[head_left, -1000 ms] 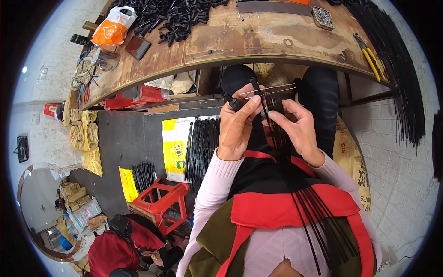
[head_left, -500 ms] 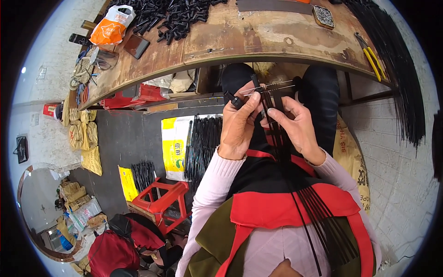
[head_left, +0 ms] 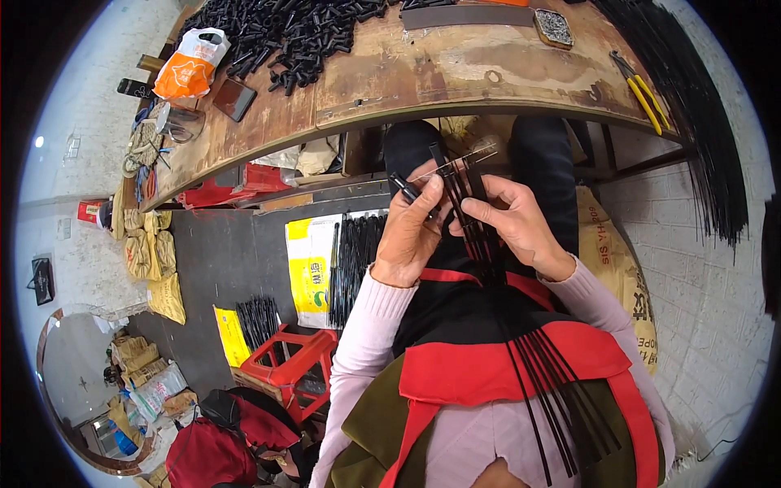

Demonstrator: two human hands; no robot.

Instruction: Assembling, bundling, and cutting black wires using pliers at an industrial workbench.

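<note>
Head view: left hand (head_left: 409,236) is gripping a tube (head_left: 403,188) and rods (head_left: 482,244), right hand (head_left: 522,225) gripping rods; pliers (head_left: 643,95) and bag (head_left: 193,67) are resting on table (head_left: 443,71).

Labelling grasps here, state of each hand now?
Left hand: closed, holding a black tube.
Right hand: closed, holding black rods.

Worn wooden bench (head_left: 382,69) set across top of view. Dark grey floor (head_left: 220,264) seen at left, red stool (head_left: 291,372) placed there. White brick wall (head_left: 700,325) seen at right; pale, scuffed wall (head_left: 93,106) at left, marked by bright light spot (head_left: 39,141). Curved brown frame (head_left: 114,466) seen lower left.
</note>
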